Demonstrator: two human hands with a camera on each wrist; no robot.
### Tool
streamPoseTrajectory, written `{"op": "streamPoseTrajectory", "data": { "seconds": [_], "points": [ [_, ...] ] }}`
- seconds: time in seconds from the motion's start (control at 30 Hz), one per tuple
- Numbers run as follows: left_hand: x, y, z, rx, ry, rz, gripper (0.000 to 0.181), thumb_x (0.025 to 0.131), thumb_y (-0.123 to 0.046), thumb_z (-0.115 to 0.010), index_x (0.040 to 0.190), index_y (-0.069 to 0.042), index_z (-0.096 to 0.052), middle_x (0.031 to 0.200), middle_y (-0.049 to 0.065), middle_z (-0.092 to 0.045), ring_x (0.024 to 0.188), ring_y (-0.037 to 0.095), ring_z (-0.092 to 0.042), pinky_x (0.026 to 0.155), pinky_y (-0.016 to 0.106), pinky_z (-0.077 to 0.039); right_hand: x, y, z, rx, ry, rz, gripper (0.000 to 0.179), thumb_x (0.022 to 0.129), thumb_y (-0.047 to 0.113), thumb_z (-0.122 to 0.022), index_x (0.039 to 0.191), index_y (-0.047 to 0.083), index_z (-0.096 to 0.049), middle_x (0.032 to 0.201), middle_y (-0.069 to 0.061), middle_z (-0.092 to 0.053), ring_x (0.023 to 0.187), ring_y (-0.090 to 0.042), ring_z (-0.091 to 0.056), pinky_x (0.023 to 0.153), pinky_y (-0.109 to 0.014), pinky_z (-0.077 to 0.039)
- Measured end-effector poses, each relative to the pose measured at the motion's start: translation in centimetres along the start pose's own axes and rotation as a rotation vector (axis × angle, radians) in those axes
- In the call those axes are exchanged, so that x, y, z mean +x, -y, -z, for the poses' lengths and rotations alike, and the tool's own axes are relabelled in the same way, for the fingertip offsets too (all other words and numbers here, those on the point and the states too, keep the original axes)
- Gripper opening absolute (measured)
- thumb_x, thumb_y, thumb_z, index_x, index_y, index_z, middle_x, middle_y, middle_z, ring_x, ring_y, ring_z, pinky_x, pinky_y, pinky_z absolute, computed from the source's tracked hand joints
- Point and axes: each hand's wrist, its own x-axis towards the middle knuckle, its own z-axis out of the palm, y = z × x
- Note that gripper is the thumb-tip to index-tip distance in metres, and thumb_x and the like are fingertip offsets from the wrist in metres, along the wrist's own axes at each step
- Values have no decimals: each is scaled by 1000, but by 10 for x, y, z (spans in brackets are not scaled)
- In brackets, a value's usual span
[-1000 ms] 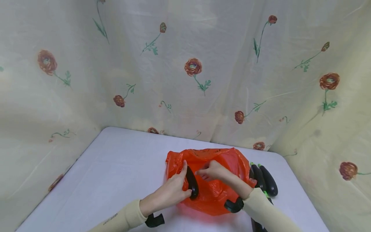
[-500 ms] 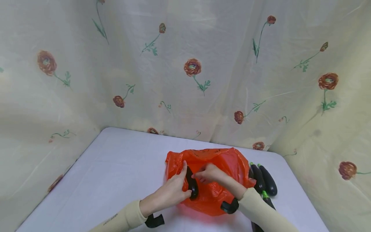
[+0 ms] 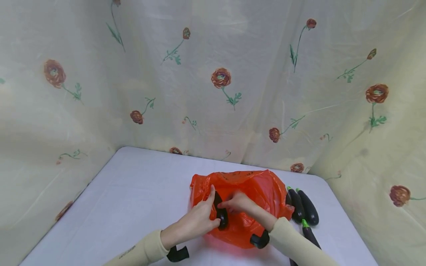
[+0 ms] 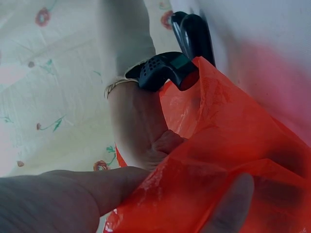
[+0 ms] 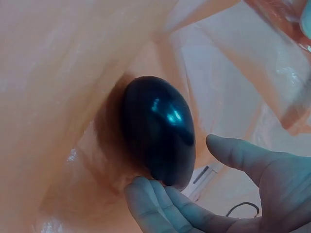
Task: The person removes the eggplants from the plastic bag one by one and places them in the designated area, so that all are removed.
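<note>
A dark, glossy eggplant lies in the mouth of a red plastic bag on the table. My left hand holds the bag's left edge, its index finger extended along the rim. In the left wrist view, the plastic passes between thumb and finger. My right hand reaches into the bag from the right, fingertips over the eggplant in the head view. From the right wrist, the thumb stands apart from the eggplant and the fingertips are at its lower end.
Several more eggplants lie on the white table to the right of the bag. One eggplant is partly hidden by the right sleeve. A flower-printed curtain hangs behind and beside the table.
My right hand has moved slightly left and down, so its fingertips now overlap the eggplant. The left hand and the bag have stayed nearly still.
</note>
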Motion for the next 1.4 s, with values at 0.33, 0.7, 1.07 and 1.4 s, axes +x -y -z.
{"op": "streamPoseTrajectory", "data": {
  "seconds": [0.33, 0.7, 1.07, 1.4],
  "points": [
    [0, 0, -1, 18, -4, -22, 96, 86, -17, -69, 156, -8, -4, 58, 0, -48, 43, 11, -43, 44, 21, -44, 1, -4, -7, 83, 37, 12, 36, 84, 22, -75, 110, 1, -65, 80, -8, -67, 68, -20, -67, 73, -41, -60],
    [0, -1, -1, 19, -5, -14, 96, 86, -18, -69, 156, -9, -4, 57, 0, -46, 43, 11, -42, 44, 20, -43, -2, -4, -9, 125, 57, -3, 39, 84, 16, -74, 116, -3, -60, 88, -10, -65, 72, -21, -68, 74, -43, -59],
    [-1, 0, -2, 11, 0, -14, 96, 86, -16, -69, 155, -6, -4, 55, 0, -47, 42, 11, -41, 42, 20, -42, -6, -5, -4, 126, 71, -30, 36, 84, 18, -74, 112, -2, -63, 87, -9, -66, 72, -20, -69, 76, -44, -59],
    [-1, 1, -2, 19, -2, -21, 97, 87, -18, -69, 155, -7, -2, 57, 0, -47, 43, 12, -42, 43, 21, -42, -6, -5, 3, 130, 90, -52, 33, 84, 19, -74, 110, -1, -66, 86, -9, -67, 71, -21, -68, 74, -43, -59]
  ]
}}
